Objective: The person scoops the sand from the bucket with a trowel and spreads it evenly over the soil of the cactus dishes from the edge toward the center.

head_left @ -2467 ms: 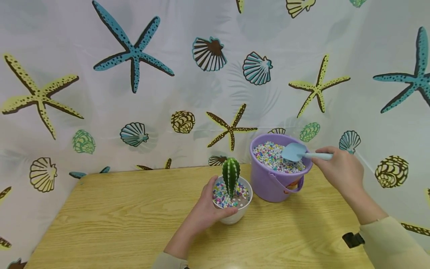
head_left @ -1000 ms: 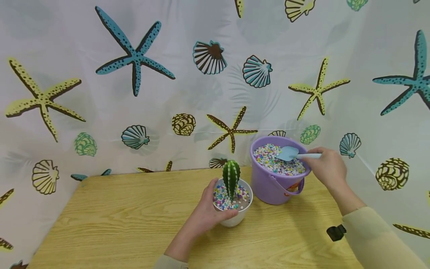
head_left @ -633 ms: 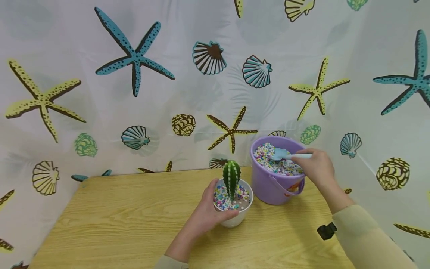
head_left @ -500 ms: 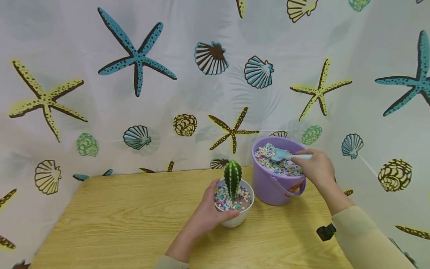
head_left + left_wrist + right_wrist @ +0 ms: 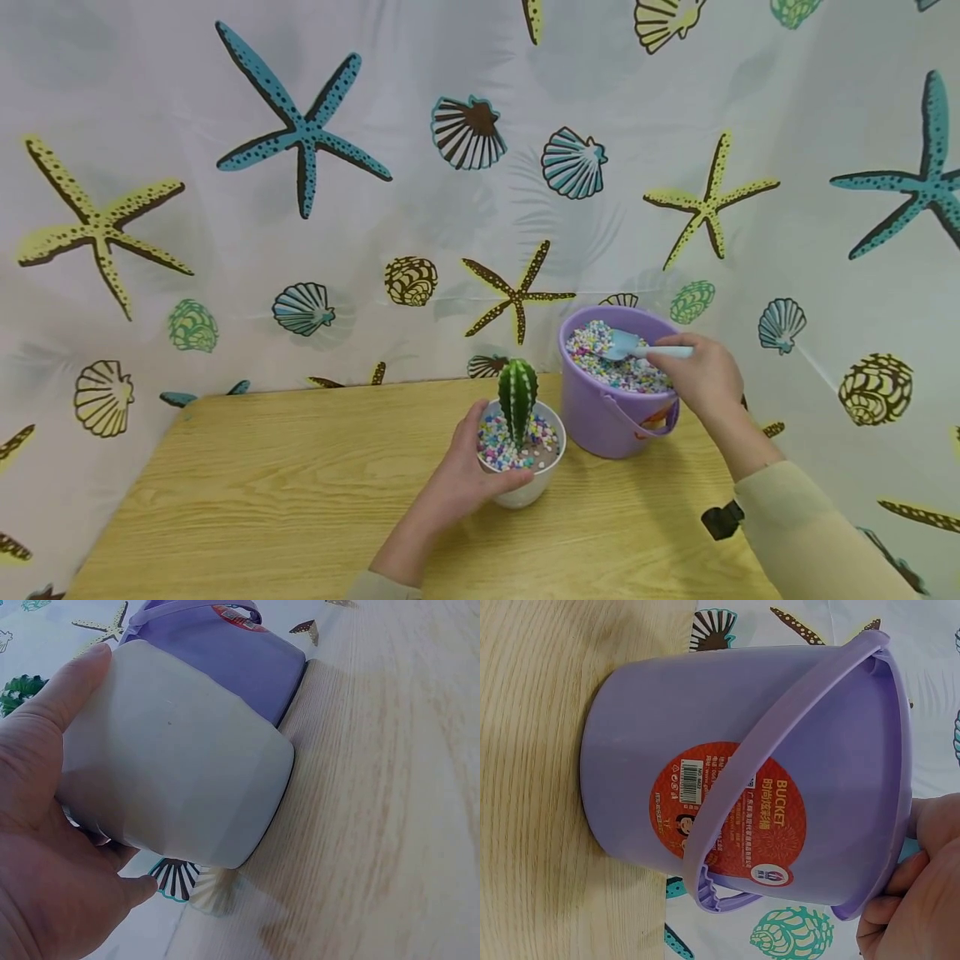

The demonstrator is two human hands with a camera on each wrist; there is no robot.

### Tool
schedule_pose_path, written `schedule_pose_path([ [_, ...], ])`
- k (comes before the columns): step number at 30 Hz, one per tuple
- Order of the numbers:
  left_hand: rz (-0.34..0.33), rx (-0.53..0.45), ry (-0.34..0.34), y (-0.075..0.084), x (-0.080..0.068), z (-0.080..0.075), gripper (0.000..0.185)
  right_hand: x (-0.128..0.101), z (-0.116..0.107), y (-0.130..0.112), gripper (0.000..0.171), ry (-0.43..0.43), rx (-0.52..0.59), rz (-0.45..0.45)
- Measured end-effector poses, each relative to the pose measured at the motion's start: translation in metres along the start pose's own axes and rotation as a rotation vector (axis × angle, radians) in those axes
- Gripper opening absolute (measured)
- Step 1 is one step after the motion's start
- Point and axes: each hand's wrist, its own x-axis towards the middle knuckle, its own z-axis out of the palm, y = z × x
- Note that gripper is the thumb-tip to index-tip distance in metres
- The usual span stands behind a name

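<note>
Right hand [image 5: 701, 379] pinches the scoop [image 5: 626, 345] handle, blade buried in loose, spill-prone gravel inside the purple bucket [image 5: 600, 417]. Left hand [image 5: 465, 475] fingers wrap the rigid, likely fragile white pot [image 5: 525, 487] on the desk [image 5: 300, 483]; grip its sidewall.

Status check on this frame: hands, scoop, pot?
Left hand grips white pot. Right hand holds scoop, blade down in bucket pebbles. Nothing between bucket and pot.

- Bucket [image 5: 600, 417]: purple, red round label [image 5: 731, 814].
- Pebbles [image 5: 611, 367]: mixed pastel colours.
- Scoop [image 5: 626, 344]: light blue.
- Pot [image 5: 180, 772]: white.
- Cactus [image 5: 517, 398]: green, pale ribs.
- Table [image 5: 300, 483]: light wood grain.
- Backdrop [image 5: 375, 208]: white, starfish and shell print.
</note>
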Motion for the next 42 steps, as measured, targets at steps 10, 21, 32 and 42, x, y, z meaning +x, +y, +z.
schedule_pose_path([
  [10,0.005,0.009,0.001,0.0,0.001,0.001,0.125,0.001,0.0,0.004,0.049,-0.015,0.055,0.03],
  [21,-0.001,0.009,0.003,-0.001,0.001,0.002,0.125,-0.002,-0.003,0.002,0.047,-0.001,0.115,0.044],
  [32,-0.002,-0.013,0.002,-0.001,0.0,0.002,0.124,-0.007,-0.004,0.004,0.051,0.011,0.205,0.06],
  [42,-0.014,-0.019,0.001,-0.001,0.0,0.001,0.125,-0.014,-0.005,0.012,0.05,0.04,0.279,0.081],
])
